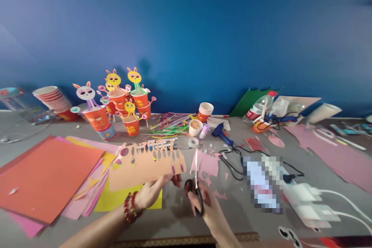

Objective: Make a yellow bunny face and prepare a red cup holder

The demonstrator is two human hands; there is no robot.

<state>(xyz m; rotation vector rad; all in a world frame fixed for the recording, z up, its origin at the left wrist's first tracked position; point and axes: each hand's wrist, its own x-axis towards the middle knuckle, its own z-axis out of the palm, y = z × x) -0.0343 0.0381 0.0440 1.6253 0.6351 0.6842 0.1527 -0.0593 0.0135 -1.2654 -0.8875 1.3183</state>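
A sheet of peach craft paper (139, 174) with a ragged cut-out top edge is held up by my left hand (154, 193), its fingers closed on the lower right part. Two purple ovals with pale rims show near the sheet's right end. My right hand (205, 201) grips a pair of black-handled scissors (196, 174), fingers in the loops, blades pointing away from me. The blades look closed and stand apart from the peach sheet, over a cut pink paper piece (207, 162). Under the peach sheet lies yellow paper (104, 201).
At left are stacked orange paper (52, 174) and several orange cups with animal faces (97, 118). Colored pipe cleaners (168, 124), a blue glue gun (222, 133) and a tape roll (193, 142) lie farther back. To the right are cables, a white power strip (310, 209) and pink paper (343, 155).
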